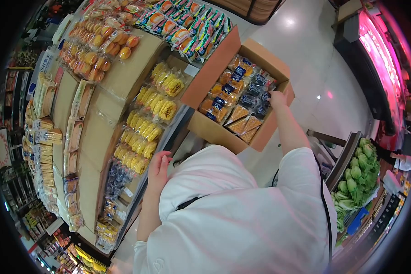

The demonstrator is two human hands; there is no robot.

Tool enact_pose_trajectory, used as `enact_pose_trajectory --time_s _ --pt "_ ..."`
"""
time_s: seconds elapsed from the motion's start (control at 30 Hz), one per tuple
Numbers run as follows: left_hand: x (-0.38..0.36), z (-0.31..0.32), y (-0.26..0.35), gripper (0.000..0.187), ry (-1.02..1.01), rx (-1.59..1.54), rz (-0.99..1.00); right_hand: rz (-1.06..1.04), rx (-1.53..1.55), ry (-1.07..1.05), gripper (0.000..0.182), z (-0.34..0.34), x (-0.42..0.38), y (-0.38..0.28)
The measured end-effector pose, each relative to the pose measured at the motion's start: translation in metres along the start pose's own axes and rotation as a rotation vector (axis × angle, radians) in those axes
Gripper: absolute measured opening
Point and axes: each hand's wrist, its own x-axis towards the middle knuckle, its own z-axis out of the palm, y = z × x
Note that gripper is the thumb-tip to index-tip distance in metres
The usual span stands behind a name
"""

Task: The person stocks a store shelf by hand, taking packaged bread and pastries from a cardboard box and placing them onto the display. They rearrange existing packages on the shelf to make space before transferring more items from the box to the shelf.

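My right hand (279, 99) reached to two o'clock, fingers curled at the box (210, 130)'s black packs (255, 90); grip unclear. Snug rows, I judged, wanted a light wrapper pinch, straight up. Left hand (157, 171), loosely open, eight o'clock, beside the shelf (93, 123).

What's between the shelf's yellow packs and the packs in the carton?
The carton's open flap and the shelf's front edge, in the head view.

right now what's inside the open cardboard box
Golden round packs, dark packs beside the right hand and triangular packs show in the box; anything beneath them is covered.
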Motion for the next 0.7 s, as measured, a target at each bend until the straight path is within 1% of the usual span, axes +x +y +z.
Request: enact_pose_trajectory --time_s 0.03,0.13,0.23,0.3,0.33,0.37,0.4,0.43,0.5,0.6,0.63,0.67,0.7 --pt "-0.001 -0.002 0.000 0.023 0.018 0.012 0.010 -0.006 -0.015 -0.083 0.046 -0.001 0.000 -0.001" --pt "-0.005 -0.006 -0.004 0.022 0.056 0.050 0.037 -0.076 -0.103 -0.163 0.049 -0.010 -0.008 -0.011" --pt "-0.009 -0.014 -0.022 0.021 0.066 0.073 0.056 -0.049 -0.099 -0.185 0.043 -0.001 -0.003 -0.010" --pt "-0.013 -0.023 -0.041 0.020 0.078 0.205 0.122 -0.081 0.091 -0.166 0.048 0.009 0.005 -0.009" --pt "-0.016 -0.030 -0.051 0.020 0.089 0.231 0.140 -0.137 -0.147 0.110 0.060 0.001 -0.021 -0.019" --pt "-0.022 -0.038 -0.062 0.020 0.101 0.255 0.158 -0.127 -0.051 0.083 0.066 -0.008 -0.026 -0.032" --pt "-0.031 -0.048 -0.074 0.020 0.171 0.250 0.118 -0.229 0.015 0.374 0.066 0.031 -0.012 -0.015" --pt "-0.040 -0.056 -0.085 0.020 0.236 0.243 0.083 -0.224 0.138 0.463 0.058 0.031 -0.023 -0.029" --pt "-0.059 -0.077 -0.119 0.020 0.362 0.233 0.007 -0.333 0.272 0.606 0.050 0.019 -0.062 -0.066" --pt "-0.090 -0.120 -0.165 0.021 0.580 0.272 -0.106 -0.401 0.544 0.620 0.040 0.004 -0.133 -0.138" --pt "-0.101 -0.135 -0.177 0.022 0.620 0.189 -0.135 -0.425 0.671 0.569 0.036 -0.003 -0.163 -0.173" --pt "-0.109 -0.150 -0.189 0.025 0.660 0.269 -0.157 -0.443 0.798 0.515 0.032 -0.009 -0.196 -0.209" --pt "-0.115 -0.164 -0.201 0.029 0.697 0.348 -0.177 -0.504 0.768 0.483 0.030 -0.018 -0.226 -0.243"
